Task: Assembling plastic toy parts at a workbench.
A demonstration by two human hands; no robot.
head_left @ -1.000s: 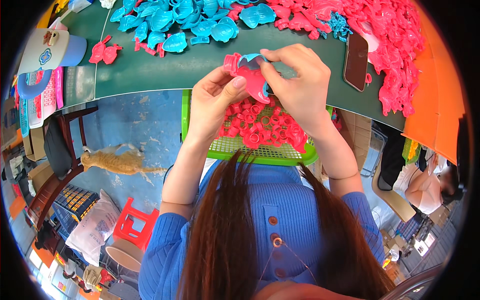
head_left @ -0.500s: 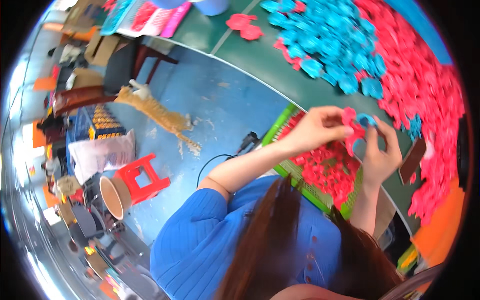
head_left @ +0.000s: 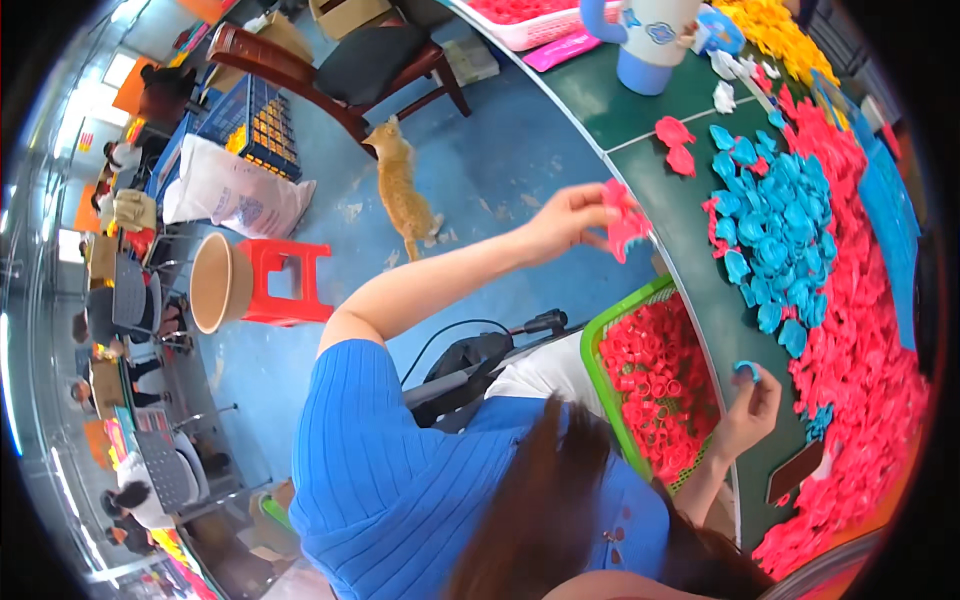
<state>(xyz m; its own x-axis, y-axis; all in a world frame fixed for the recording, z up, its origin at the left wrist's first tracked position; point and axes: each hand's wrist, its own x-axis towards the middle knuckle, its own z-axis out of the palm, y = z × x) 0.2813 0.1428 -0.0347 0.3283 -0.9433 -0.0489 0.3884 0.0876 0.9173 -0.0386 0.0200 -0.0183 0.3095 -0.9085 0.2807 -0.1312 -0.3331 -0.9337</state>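
Note:
My left hand (head_left: 575, 222) pinches a pink molded plastic piece (head_left: 622, 220), with a trace of blue at its lower end, over the table's near edge. My right hand (head_left: 748, 418) is lower right, thumb and finger closed on a small curved blue plastic piece (head_left: 745, 369). Between my hands and my body, a green basket (head_left: 598, 385) holds many pink ring-like parts (head_left: 650, 370). A pile of blue cup-shaped pieces (head_left: 770, 245) lies on the green table (head_left: 688, 262). Beyond it spreads a long heap of pink pieces (head_left: 862, 320).
Two joined pink pieces (head_left: 677, 145) and a handled mug (head_left: 650, 50) are farther up the table. A dark flat rectangular object (head_left: 795, 472) lies near my right hand. On the floor at left are an orange cat (head_left: 403, 190), a red stool (head_left: 290, 282) and a tan bucket (head_left: 218, 283).
My hands, together before, have drawn apart. The left carries the pink piece away leftward; the right keeps a small blue piece and has lowered. The view has turned, and the cat has shifted.

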